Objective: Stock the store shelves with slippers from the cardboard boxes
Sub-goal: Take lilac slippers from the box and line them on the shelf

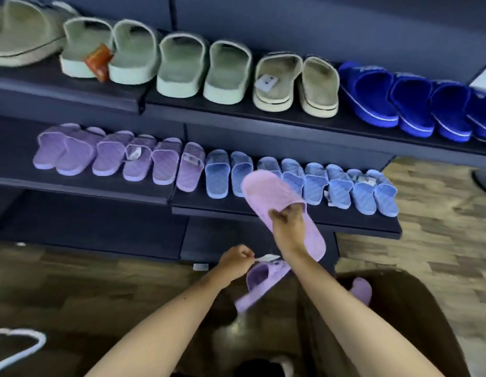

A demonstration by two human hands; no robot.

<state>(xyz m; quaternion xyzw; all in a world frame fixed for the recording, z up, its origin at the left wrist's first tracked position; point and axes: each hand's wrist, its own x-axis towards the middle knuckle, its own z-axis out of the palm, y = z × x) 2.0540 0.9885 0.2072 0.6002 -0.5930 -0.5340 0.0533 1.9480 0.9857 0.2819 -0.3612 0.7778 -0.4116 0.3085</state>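
Note:
My right hand [286, 224] grips a pink-lilac slipper [263, 191] by its strap and holds it up, tilted, in front of the lower shelf [290, 213]. My left hand [236, 261] pinches a white tag [267, 257] tied to a second lilac slipper [260, 281], which hangs low beneath my right forearm. The lower shelf carries a row of purple slippers [108, 156] on the left and light-blue slippers [331, 183] on the right.
The upper shelf [263, 112] holds pale green slippers [182, 63], beige slippers [296, 83] and dark blue slippers [405, 102]. Another lilac slipper [361, 291] lies low at right inside a dark-sided container. A white loop [15, 346] lies on the wood-pattern floor [440, 240].

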